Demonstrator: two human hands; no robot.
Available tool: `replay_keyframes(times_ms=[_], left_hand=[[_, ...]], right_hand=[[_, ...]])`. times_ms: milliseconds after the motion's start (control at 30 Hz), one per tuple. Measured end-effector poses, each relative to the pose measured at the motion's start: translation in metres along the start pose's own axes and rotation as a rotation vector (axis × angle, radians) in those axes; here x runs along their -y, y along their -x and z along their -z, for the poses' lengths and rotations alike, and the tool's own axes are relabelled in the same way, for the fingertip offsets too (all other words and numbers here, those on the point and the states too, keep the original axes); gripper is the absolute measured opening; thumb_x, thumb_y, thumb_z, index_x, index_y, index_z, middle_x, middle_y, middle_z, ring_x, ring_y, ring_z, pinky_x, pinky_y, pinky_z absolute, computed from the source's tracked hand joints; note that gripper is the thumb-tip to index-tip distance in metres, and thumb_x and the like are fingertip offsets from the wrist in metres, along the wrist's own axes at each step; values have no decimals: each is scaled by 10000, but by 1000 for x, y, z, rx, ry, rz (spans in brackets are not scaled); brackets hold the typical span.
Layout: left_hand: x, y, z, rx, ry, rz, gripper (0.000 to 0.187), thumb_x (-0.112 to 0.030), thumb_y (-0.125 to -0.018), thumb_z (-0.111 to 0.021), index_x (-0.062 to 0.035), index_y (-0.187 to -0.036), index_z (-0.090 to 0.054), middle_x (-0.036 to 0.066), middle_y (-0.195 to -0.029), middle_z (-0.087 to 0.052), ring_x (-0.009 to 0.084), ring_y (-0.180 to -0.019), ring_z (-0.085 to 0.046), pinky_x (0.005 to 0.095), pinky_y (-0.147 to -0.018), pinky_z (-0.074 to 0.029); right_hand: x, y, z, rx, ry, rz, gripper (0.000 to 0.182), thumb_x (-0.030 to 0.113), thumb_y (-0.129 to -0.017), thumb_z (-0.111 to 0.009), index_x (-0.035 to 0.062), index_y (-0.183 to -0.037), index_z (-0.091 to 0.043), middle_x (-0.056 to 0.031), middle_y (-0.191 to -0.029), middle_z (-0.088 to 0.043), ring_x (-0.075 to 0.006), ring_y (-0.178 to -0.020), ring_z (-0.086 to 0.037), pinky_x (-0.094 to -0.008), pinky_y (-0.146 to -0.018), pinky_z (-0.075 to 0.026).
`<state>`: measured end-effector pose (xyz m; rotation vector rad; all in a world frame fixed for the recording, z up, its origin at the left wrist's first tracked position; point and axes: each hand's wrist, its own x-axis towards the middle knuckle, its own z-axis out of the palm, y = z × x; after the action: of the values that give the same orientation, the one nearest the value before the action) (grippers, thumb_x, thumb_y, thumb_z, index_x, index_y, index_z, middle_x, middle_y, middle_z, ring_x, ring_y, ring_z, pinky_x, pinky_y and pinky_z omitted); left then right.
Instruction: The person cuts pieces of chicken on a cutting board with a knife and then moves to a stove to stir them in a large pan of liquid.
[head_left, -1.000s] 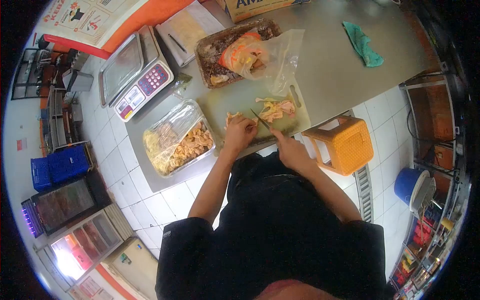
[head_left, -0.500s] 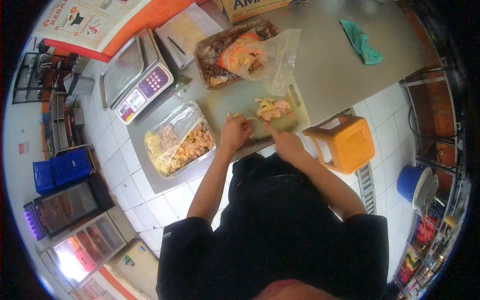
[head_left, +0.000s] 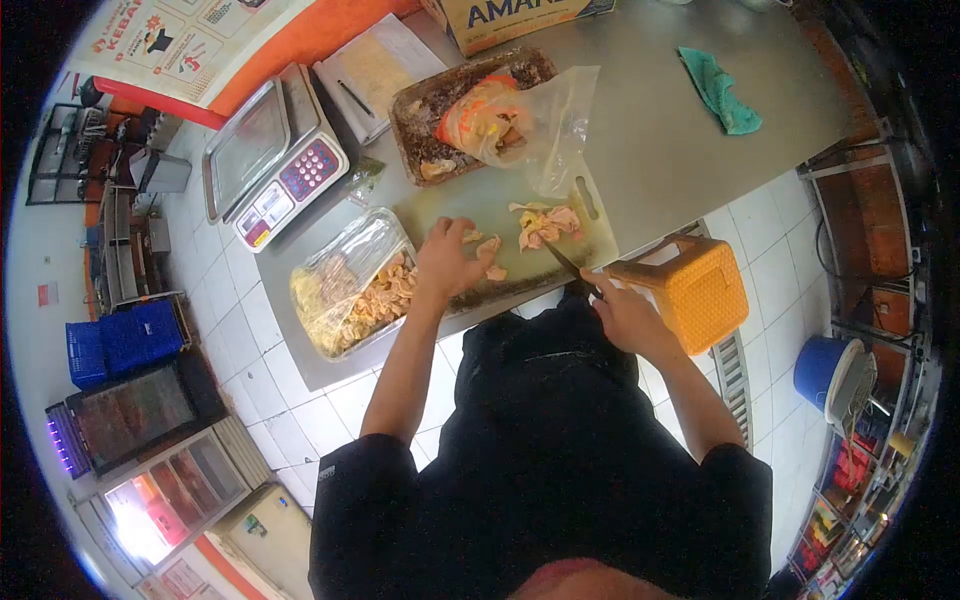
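My right hand (head_left: pixel 628 318) is wrapped round the handle of a knife (head_left: pixel 568 260). Its blade points up and left, with the tip at a pile of pale raw meat, chicken by its look (head_left: pixel 546 226), on the cutting board (head_left: pixel 430 208). To the left, my left hand (head_left: pixel 446 258) lies over the board with its fingers apart, right beside small cut meat pieces (head_left: pixel 489 250). Left of that hand is a clear tray (head_left: pixel 330 352) of cut meat and yellowish pieces, partly covered by plastic film.
Behind the board stands a dark metal pan (head_left: pixel 420 110) with a plastic bag (head_left: pixel 490 115) in it. A scale (head_left: pixel 290 180), papers (head_left: pixel 375 65), a cardboard box (head_left: pixel 520 20) and a green cloth (head_left: pixel 722 92) share the steel table. An orange stool (head_left: pixel 700 295) stands at its front right.
My right hand has drawn back toward me and to the right with the knife. My left hand has shifted left and its fingers have spread, leaving cut pieces beside it.
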<state>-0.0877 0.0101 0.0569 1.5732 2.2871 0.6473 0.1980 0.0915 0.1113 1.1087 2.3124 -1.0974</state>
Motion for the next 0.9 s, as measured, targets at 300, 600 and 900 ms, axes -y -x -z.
replay_keyframes(times_ms=[300,600,900], left_hand=[[-21,-33,-78,225,236,95,303,-328,-787,-709,-69,-943,-697,118,-782,-665,329,-770,-654,414,-703,-513],[-21,-46,-43,437,879,419,270,-272,-857,-740,-24,-948,-682,23,-830,-671,110,-696,-605,265,-639,-494],[-37,-45,-73,274,1156,310,241,-188,-871,-723,24,-956,-649,48,-847,-685,128,-734,-640,271,-640,-509]], right_hand=[[-20,-22,-19,-209,-97,-50,472,172,-955,-505,226,-1410,-387,-281,-937,-651,-468,-898,-625,-558,-799,-478],[-31,-34,-22,-309,-122,-31,467,175,-954,-513,219,-1403,-394,-284,-943,-648,-479,-885,-619,-557,-784,-480],[-25,-17,1,-388,-253,-38,490,161,-958,-516,209,-1422,-368,-283,-960,-651,-481,-886,-623,-557,-802,-485]])
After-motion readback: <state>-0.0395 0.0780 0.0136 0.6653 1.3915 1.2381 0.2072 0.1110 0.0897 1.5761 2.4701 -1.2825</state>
